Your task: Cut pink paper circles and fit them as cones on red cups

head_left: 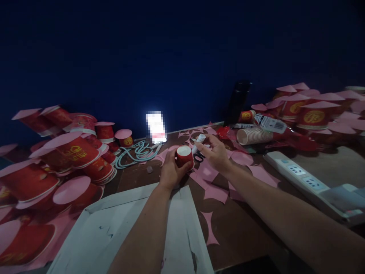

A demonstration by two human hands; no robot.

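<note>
My left hand (172,169) is closed around a small red paper cup (182,160), whose white round end faces up. In my right hand (215,152) is a white glue stick (199,140), tilted, just to the right of the cup's upper edge. Black scissor handles (199,156) show partly beneath the right hand. Pink paper offcuts (209,173) with curved cut edges lie under and around both hands. A white board or box lid (114,228) is below my left forearm.
Red cups with pink paper discs (82,148) pile up at left, and more such cups (315,114) at right. A lit phone (156,127), pale blue cable (137,152), dark bottle (238,101), stacked paper cups (253,136) and power strip (299,175) are on the table.
</note>
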